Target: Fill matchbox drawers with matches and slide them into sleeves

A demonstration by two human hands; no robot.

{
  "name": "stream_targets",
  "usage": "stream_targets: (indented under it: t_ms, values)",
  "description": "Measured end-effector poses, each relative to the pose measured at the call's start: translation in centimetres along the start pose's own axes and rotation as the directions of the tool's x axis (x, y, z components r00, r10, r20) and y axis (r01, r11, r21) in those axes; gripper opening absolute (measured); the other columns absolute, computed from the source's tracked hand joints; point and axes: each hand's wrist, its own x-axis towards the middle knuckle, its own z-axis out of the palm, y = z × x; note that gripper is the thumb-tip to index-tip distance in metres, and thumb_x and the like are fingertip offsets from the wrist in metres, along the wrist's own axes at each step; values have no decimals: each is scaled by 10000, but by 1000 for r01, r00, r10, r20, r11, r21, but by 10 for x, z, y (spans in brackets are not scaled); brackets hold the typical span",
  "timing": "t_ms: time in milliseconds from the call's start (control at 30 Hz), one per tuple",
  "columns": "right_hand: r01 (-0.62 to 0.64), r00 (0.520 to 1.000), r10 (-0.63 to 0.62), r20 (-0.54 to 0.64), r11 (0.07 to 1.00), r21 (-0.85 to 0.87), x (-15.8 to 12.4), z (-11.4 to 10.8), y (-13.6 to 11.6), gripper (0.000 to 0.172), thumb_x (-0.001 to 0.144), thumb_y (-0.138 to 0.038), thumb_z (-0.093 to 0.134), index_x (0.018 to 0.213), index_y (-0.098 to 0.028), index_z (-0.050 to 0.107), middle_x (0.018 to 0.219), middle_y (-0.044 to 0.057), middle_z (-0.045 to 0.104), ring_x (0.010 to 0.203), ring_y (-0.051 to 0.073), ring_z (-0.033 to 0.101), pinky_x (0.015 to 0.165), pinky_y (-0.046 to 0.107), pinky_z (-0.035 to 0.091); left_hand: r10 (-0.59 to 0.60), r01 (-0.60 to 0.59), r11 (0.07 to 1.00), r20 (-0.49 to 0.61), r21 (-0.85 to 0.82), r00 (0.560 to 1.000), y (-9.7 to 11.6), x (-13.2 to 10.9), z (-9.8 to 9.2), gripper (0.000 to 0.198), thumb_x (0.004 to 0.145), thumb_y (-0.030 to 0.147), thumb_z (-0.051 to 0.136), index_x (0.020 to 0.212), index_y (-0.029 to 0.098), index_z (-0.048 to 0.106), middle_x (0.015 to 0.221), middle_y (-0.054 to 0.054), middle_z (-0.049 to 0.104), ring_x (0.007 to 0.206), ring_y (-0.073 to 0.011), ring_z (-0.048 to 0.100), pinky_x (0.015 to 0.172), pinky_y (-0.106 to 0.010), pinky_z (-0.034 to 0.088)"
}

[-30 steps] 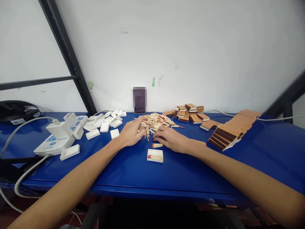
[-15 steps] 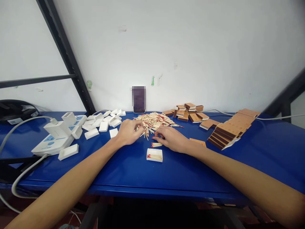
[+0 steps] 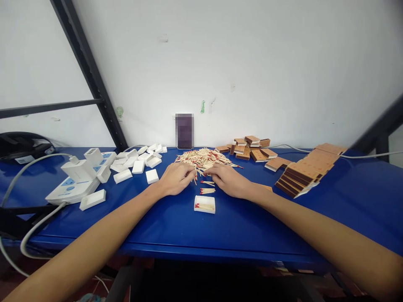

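A heap of red-tipped matches [image 3: 206, 156] lies toward the back of the blue table. At its front left edge, my left hand [image 3: 176, 178] is closed in a pinch, with match ends showing at the fingertips. Opposite it, my right hand [image 3: 229, 180] has its thumb and bent fingers closed at a match by the heap's front edge; the grip itself is partly hidden. Between my hands and nearer me lie a small row of matches [image 3: 208, 191] and a few more matches [image 3: 208, 183] just behind it. A white matchbox tray [image 3: 204, 199] in front holds several matches.
White matchbox trays [image 3: 138, 167] are scattered at left, beside a power strip [image 3: 71, 191] with plugged-in chargers. Brown matchbox sleeves [image 3: 247, 149] are piled at right, with a longer stack of sleeves [image 3: 310, 170] farther right. A phone [image 3: 184, 132] leans against the wall.
My left hand has shifted slightly right and nearer me. My right hand has moved slightly back and right toward the heap, leaving matches behind the small row uncovered.
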Motion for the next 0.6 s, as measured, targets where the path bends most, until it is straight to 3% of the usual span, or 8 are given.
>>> stream_targets:
  t_ms: [267,600]
  values:
    - [5,1000,-5,26,1000,-18,-1,0,-1,383,917,-89,395,1165,-179,672,971,99,622,894,193,582,804,302,423,47,-60,994,-133,-94,990,1,-2,-5,332,909,281,415,607,163,487,516,37,449,477,-92,374,535,-246,265]
    - [15,1000,-15,20,1000,12,-2,0,-1,332,920,-101,404,1096,-156,681,932,90,619,855,189,572,780,309,424,61,-70,996,-186,-47,981,1,-3,-12,340,932,277,383,625,164,476,569,23,458,534,-109,396,562,-262,266]
